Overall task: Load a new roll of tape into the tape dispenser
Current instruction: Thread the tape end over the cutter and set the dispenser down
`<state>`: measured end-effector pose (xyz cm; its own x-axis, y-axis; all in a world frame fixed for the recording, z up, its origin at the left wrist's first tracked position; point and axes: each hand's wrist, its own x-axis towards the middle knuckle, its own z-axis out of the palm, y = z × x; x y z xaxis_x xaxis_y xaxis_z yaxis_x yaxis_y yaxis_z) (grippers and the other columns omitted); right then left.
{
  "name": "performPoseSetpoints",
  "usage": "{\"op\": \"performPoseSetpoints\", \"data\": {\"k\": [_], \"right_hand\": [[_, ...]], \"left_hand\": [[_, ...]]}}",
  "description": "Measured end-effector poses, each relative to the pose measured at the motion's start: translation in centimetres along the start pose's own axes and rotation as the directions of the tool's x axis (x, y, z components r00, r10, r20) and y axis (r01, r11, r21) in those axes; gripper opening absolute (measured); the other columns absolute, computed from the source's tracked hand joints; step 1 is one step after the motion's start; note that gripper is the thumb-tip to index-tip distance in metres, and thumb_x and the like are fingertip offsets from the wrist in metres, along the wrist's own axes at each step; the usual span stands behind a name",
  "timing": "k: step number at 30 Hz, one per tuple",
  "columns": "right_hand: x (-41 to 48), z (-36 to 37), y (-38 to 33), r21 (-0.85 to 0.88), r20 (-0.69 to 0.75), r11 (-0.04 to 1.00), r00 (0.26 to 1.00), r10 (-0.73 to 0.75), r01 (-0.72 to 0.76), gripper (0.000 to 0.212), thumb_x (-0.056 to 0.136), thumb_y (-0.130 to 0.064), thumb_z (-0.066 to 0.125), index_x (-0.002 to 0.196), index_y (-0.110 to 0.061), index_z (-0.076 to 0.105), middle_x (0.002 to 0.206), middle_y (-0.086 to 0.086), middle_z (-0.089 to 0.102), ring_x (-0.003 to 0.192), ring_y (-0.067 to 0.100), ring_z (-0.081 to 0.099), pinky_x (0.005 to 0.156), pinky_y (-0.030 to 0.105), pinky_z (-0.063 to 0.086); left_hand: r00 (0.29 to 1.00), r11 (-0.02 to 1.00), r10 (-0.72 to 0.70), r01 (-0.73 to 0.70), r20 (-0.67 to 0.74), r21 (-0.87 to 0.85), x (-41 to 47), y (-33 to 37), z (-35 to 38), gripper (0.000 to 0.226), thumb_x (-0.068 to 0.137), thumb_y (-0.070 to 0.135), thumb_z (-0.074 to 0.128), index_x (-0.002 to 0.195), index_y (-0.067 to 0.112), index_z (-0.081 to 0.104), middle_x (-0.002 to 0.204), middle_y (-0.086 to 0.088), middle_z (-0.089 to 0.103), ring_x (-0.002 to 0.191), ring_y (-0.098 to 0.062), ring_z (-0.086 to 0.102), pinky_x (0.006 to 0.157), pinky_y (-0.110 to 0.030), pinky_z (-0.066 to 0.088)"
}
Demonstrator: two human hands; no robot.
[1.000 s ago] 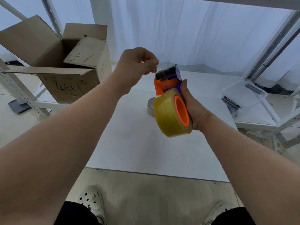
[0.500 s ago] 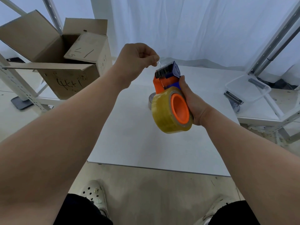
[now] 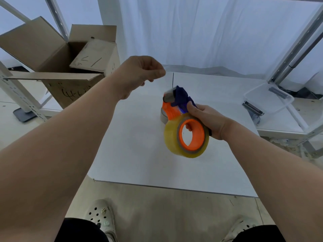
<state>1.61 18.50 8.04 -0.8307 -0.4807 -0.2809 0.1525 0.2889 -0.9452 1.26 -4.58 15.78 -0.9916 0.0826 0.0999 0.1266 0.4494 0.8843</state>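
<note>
My right hand (image 3: 208, 121) grips the orange and blue tape dispenser (image 3: 176, 102) by its handle, above the white table (image 3: 132, 145). A yellowish clear tape roll (image 3: 172, 139) sits on the dispenser's orange hub, facing me. My left hand (image 3: 139, 74) is raised up and left of the dispenser's toothed blade, thumb and fingers pinched together. A thin strand of clear tape (image 3: 173, 79) rises from the blade; whether the pinched fingers hold its end is hard to see. Another tape roll (image 3: 163, 116) lies flat on the table behind the dispenser, mostly hidden.
An open cardboard box (image 3: 57, 67) stands on a rack at the left. A clear plastic bin (image 3: 269, 100) sits at the right on a lower shelf, with a metal upright behind it. A white curtain hangs behind the table. My shoes show below the table's near edge.
The dispenser has dropped lower and tilted so the roll's hub faces me more. My left hand stayed raised, so the gap between it and the blade has grown.
</note>
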Motion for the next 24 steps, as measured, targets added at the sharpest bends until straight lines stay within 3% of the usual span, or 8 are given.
{"op": "performPoseSetpoints", "data": {"k": [2,3,7,11,14,17,20,24], "right_hand": [[0.2,-0.3,0.3,-0.111,-0.045,0.993,0.998,-0.039,0.034,0.026,0.08,-0.047,0.061,0.1,-0.03,0.063,0.08,-0.006,0.068,0.074,0.013,0.061,0.065,0.021,0.055],[0.3,-0.3,0.4,-0.184,-0.073,0.981,0.995,-0.071,0.056,0.024,0.082,-0.04,0.064,0.105,-0.031,0.063,0.086,-0.006,0.068,0.078,0.012,0.062,0.067,0.02,0.054],[0.8,0.0,0.9,-0.361,-0.114,0.92,0.972,-0.206,0.153,0.047,0.075,-0.028,0.076,0.118,-0.029,0.057,0.108,0.001,0.066,0.094,0.015,0.06,0.079,0.023,0.048],[1.2,-0.5,1.9,-0.518,-0.148,0.843,0.955,-0.257,0.147,0.058,0.069,-0.041,0.079,0.121,-0.03,0.055,0.109,-0.001,0.063,0.096,0.017,0.06,0.082,0.028,0.047],[1.1,-0.9,2.2,-0.628,-0.204,0.769,0.929,-0.308,0.118,0.067,0.067,-0.043,0.079,0.126,-0.028,0.052,0.109,0.001,0.056,0.098,0.019,0.054,0.088,0.031,0.044],[0.8,-1.1,2.1,-0.686,-0.241,0.722,0.908,-0.343,0.09,0.072,0.068,-0.044,0.078,0.13,-0.027,0.048,0.108,0.002,0.053,0.101,0.021,0.052,0.093,0.035,0.044],[0.6,-1.2,2.1,-0.74,-0.264,0.67,0.892,-0.368,0.058,0.072,0.068,-0.048,0.076,0.131,-0.03,0.046,0.106,0.0,0.05,0.103,0.024,0.051,0.096,0.04,0.043],[0.3,-1.4,2.0,-0.805,-0.269,0.592,0.869,-0.416,0.034,0.07,0.069,-0.049,0.074,0.131,-0.029,0.047,0.107,0.004,0.052,0.101,0.025,0.051,0.095,0.036,0.038]], "left_hand": [[1.0,0.998,0.006,-0.007,0.013,0.065,-0.1,-0.1,-0.3,0.004,0.081,0.027,0.071,0.081,0.025,0.068,0.082,0.004,0.057,0.068,-0.004,0.048,0.066,-0.023,0.038],[1.0,0.995,0.01,-0.012,0.026,0.096,-0.2,-0.2,-0.4,0.006,0.079,0.029,0.072,0.083,0.024,0.069,0.081,0.003,0.054,0.066,-0.003,0.047,0.066,-0.022,0.038],[0.986,0.981,0.041,-0.07,0.159,0.18,-0.6,-0.4,-0.2,0.009,0.077,0.027,0.074,0.084,0.021,0.073,0.064,0.003,0.048,0.057,-0.005,0.041,0.059,-0.02,0.034],[0.962,0.96,0.012,-0.087,0.272,0.267,-0.7,-0.5,-0.1,0.009,0.079,0.026,0.072,0.084,0.018,0.072,0.056,-0.003,0.049,0.051,-0.009,0.042,0.054,-0.018,0.036],[0.947,0.95,-0.034,-0.068,0.318,0.305,-0.7,-0.8,0.1,0.006,0.084,0.023,0.067,0.087,0.018,0.069,0.065,-0.002,0.067,0.054,-0.013,0.06,0.054,-0.018,0.043],[0.937,0.964,-0.046,-0.049,0.347,0.26,-0.5,-1.1,0.6,0.003,0.088,0.012,0.061,0.089,0.014,0.063,0.081,-0.002,0.073,0.071,-0.014,0.071,0.066,-0.021,0.056],[0.938,0.973,-0.039,-0.044,0.345,0.228,-0.4,-1.4,0.9,0.004,0.087,0.006,0.062,0.09,0.008,0.063,0.087,-0.008,0.074,0.081,-0.016,0.071,0.078,-0.026,0.058],[0.937,0.969,-0.095,0.009,0.336,0.248,-0.6,-1.6,1.1,0.011,0.086,0.007,0.061,0.095,0.004,0.066,0.092,-0.012,0.074,0.088,-0.018,0.071,0.081,-0.026,0.057]]}}
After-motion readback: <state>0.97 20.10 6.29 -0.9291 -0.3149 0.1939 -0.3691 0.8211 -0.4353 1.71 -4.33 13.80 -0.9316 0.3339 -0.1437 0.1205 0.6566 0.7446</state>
